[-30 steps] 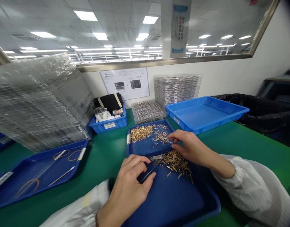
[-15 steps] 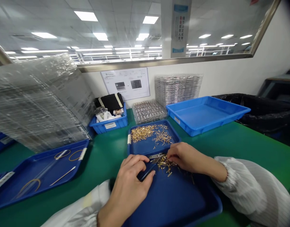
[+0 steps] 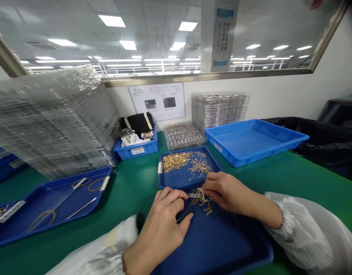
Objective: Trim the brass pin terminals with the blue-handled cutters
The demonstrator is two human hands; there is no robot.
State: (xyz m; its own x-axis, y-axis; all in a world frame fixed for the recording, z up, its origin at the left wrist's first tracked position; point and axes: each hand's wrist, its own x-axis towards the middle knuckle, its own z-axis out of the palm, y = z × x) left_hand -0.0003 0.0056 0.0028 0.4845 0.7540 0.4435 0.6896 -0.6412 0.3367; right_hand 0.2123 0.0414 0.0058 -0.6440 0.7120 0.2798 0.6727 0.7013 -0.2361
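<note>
Over the near dark-blue tray (image 3: 221,244), my left hand (image 3: 166,217) is curled around a pair of small pliers (image 3: 194,196). Their metal jaws point right, toward my right fingers; the handles are mostly hidden under the palm. My right hand (image 3: 226,191) pinches at the far edge of a loose heap of small gold metal pins (image 3: 208,209). Its fingertips are close to the jaws, and whatever they grip is too small to make out. Beyond, a second blue tray (image 3: 176,179) holds a larger spread of gold pins.
A bright blue tray (image 3: 256,135) stands at the back right, beside stacked clear blister trays (image 3: 221,110). On the left, a blue tray (image 3: 64,202) carries a swab and rings. Tall wrapped stacks (image 3: 49,122) rise behind it. A blue bin (image 3: 138,149) holds supplies.
The view has shifted slightly, so the scene sits a little further right. The pliers' jaws look closer together, and my left fingers have moved slightly around the handles. My right hand stays at the heap.
</note>
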